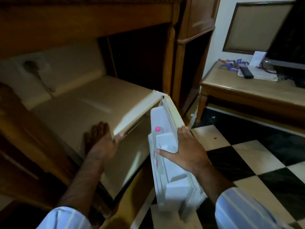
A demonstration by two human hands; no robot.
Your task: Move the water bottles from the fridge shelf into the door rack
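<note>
I count two hands in the head view and only one water bottle. My left hand (pixel 101 141) lies flat on the top of the small cream fridge (pixel 85 104) at its near front corner, fingers spread apart and holding nothing, the thumb hooked at the front edge. My right hand (pixel 186 150) is on the open fridge door (pixel 173 113), which swings out toward the near right; its fingers are closed over the door's outer edge with the thumb reaching across onto a white moulded compartment inside. The one bottle (pixel 156 146), clear with a pink cap, stands upright in the door rack (pixel 165 171), just left of my right thumb. The fridge shelf is hidden from here. Far right, one black remote (pixel 246 72) rests on a wooden table (pixel 239 90).
</note>
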